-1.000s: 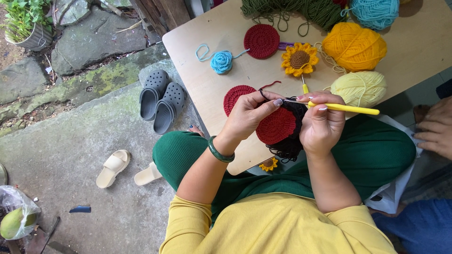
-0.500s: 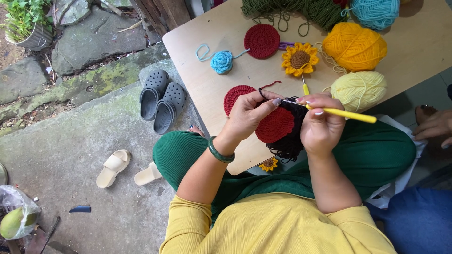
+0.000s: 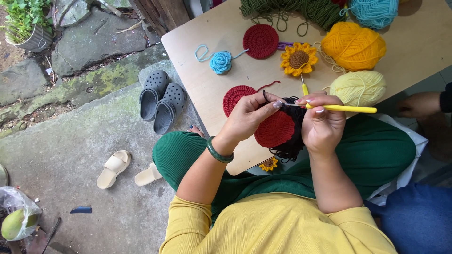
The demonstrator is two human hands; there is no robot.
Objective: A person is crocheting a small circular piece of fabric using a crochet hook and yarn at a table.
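Unchanged since the earlier frame: your right hand (image 3: 322, 124) grips the yellow crochet hook (image 3: 341, 108), left hand (image 3: 249, 117) pinches the red crochet disc (image 3: 274, 129) over the table edge (image 3: 245, 162), open tabletop leftward.

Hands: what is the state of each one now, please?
Left hand: fingers closed on the red crochet piece.
Right hand: fingers closed on the yellow crochet hook.

Soft, even daylight fills the view, bright without glare. Shadows are faint: a pale one under the orange yarn ball (image 3: 354, 44) near the far edge of the light wooden table (image 3: 207, 99). Focus is sharp throughout; wide-lens bending shows toward the corners.
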